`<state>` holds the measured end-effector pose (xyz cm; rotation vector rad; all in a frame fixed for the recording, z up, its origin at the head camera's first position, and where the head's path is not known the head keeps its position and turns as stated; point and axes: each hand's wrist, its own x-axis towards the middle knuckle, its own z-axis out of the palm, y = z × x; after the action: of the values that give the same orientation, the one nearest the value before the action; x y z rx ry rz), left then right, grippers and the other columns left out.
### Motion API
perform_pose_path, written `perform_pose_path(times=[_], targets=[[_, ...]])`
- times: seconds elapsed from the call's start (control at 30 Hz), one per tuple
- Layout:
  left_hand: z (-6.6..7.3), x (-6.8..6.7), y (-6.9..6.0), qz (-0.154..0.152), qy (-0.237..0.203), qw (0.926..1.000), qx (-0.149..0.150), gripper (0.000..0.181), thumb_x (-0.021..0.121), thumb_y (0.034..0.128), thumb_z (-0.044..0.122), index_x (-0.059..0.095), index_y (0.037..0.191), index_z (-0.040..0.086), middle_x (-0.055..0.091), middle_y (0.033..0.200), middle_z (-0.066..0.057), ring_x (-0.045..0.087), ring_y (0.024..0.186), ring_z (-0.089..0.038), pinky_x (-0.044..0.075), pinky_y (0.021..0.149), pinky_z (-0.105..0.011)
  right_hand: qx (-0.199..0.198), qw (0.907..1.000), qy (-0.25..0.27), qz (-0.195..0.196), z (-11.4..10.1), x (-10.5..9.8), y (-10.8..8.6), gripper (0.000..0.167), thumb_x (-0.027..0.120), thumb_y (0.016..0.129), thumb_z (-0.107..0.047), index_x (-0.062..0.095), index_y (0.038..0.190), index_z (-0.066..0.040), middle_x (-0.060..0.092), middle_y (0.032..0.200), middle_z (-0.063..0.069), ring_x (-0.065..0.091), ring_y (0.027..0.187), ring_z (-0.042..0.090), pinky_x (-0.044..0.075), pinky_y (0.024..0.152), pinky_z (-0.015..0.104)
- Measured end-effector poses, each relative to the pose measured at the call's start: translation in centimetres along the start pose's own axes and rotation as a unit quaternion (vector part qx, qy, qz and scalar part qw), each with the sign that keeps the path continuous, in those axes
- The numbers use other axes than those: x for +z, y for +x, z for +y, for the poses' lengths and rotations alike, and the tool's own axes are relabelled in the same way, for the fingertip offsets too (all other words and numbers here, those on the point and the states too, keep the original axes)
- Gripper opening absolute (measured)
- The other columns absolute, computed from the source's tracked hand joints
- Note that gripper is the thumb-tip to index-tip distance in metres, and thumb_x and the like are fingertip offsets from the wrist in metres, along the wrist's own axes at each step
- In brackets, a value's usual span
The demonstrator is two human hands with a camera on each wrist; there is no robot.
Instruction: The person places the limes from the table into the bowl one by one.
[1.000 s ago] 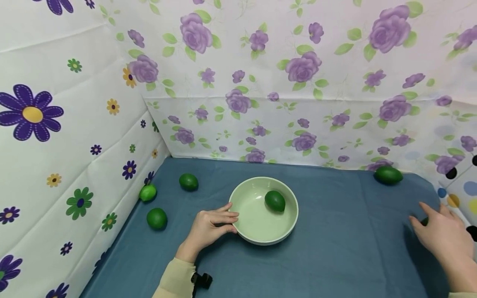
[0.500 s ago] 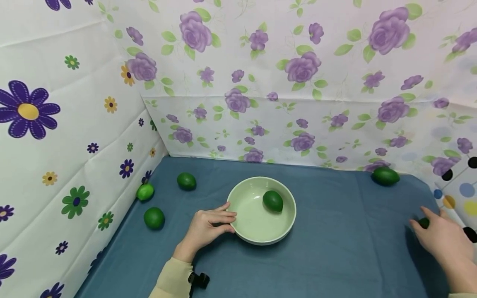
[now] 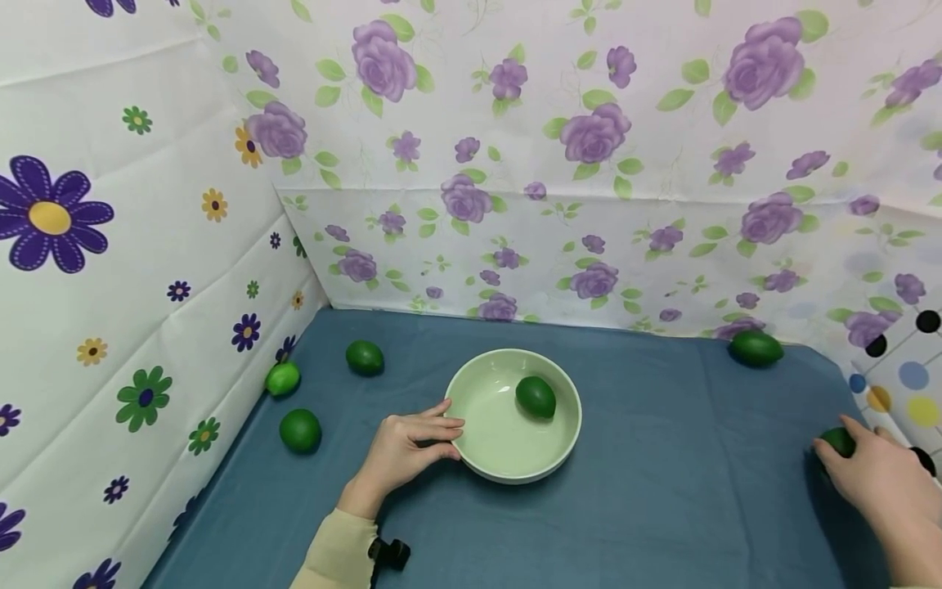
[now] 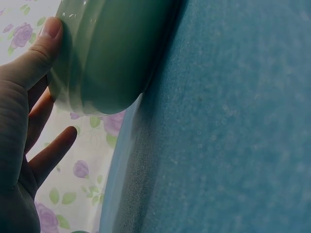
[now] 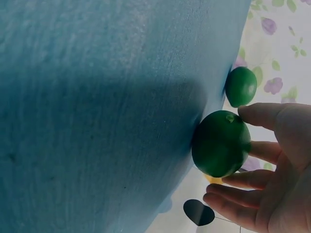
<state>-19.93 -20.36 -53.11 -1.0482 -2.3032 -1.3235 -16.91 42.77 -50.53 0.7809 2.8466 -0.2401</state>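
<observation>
Green lime (image 5: 221,145) at R grip (image 3: 879,474) (fingers part-spread); L grip (image 3: 407,448) pinches bowl (image 3: 491,433).

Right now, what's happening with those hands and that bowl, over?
Left hand holding bowl edge. Right hand at rightmost green fruit, grip unclear. One bowled fruit. No obstruction seen.

Pale green bowl (image 3: 478,433) on my head feed, plain slate-blue tablecloth (image 3: 625,507), deep green limes (image 3: 300,431), one brighter green lime (image 3: 283,379) I can see, white back curtain (image 3: 530,114) in a purple-rose, green-leaf print, white left curtain (image 3: 169,270) in purple, green and yellow daisies, beige sleeve (image 3: 337,550).
</observation>
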Motion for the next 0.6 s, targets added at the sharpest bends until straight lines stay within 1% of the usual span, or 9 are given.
perform_pose_path(times=[0.17, 0.3, 0.4, 0.47, 0.53, 0.6], targets=[[-0.1, 0.0, -0.2, 0.002, 0.005, 1.0, 0.001, 0.035, 0.096, 0.076, 0.014, 0.086, 0.108, 0.004, 0.08, 0.115, -0.002, 0.068, 0.126, -0.039, 0.056, 0.102, -0.027, 0.003, 1.0, 0.0, -0.003, 0.1, 0.1, 0.1, 0.076, 0.057, 0.11, -0.028, 0.019, 0.162, 0.012, 0.033, 0.145, 0.049, 0.044, 0.127, 0.068, 0.046, 0.102, 0.073], [-0.1, 0.0, -0.2, 0.003, 0.009, 1.0, -0.002, 0.035, 0.096, 0.0765, 0.016, 0.086, 0.108, 0.005, 0.08, 0.115, -0.001, 0.068, 0.126, -0.037, 0.056, 0.101, -0.026, 0.002, 0.9999, 0.011, -0.004, 0.4, 0.3, 0.3, 0.078, 0.06, 0.109, -0.028, 0.017, 0.163, 0.011, 0.036, 0.146, 0.048, 0.044, 0.126, 0.069, 0.045, 0.101, 0.074], [-0.1, 0.0, -0.1, 0.002, 0.012, 0.9999, -0.004, 0.035, 0.096, 0.0768, 0.017, 0.087, 0.109, 0.007, 0.08, 0.115, 0.0, 0.068, 0.127, -0.036, 0.056, 0.1, -0.026, -0.012, 0.9996, 0.024, 0.004, 0.9, 0.5, 0.4, 0.079, 0.062, 0.109, -0.026, 0.018, 0.164, 0.01, 0.037, 0.145, 0.048, 0.047, 0.12, 0.068, 0.049, 0.094, 0.072], [-0.1, 0.1, -0.1, 0.002, 0.013, 0.9999, -0.003, 0.034, 0.096, 0.077, 0.017, 0.087, 0.109, 0.008, 0.08, 0.115, 0.0, 0.068, 0.126, -0.036, 0.057, 0.1, -0.026, -0.026, 0.9991, 0.031, 0.016, 1.2, 0.7, 0.5, 0.079, 0.064, 0.107, -0.024, 0.02, 0.163, 0.009, 0.038, 0.144, 0.048, 0.049, 0.116, 0.068, 0.05, 0.088, 0.07], [-0.1, 0.1, -0.1, 0.003, 0.012, 0.9999, -0.001, 0.034, 0.096, 0.0768, 0.016, 0.087, 0.109, 0.007, 0.08, 0.115, -0.001, 0.068, 0.126, -0.038, 0.056, 0.101, -0.026, -0.036, 0.9983, 0.038, 0.025, 1.5, 0.9, 0.5, 0.08, 0.067, 0.106, -0.023, 0.021, 0.163, 0.009, 0.039, 0.142, 0.049, 0.05, 0.114, 0.067, 0.05, 0.087, 0.069], [-0.1, 0.1, -0.1, 0.003, 0.011, 0.9999, 0.001, 0.034, 0.096, 0.0766, 0.016, 0.087, 0.108, 0.005, 0.08, 0.115, -0.001, 0.068, 0.125, -0.039, 0.056, 0.101, -0.026, -0.036, 0.998, 0.043, 0.029, 1.6, 1.0, 0.5, 0.083, 0.069, 0.105, -0.024, 0.019, 0.164, 0.009, 0.038, 0.143, 0.049, 0.047, 0.117, 0.069, 0.048, 0.091, 0.073]])
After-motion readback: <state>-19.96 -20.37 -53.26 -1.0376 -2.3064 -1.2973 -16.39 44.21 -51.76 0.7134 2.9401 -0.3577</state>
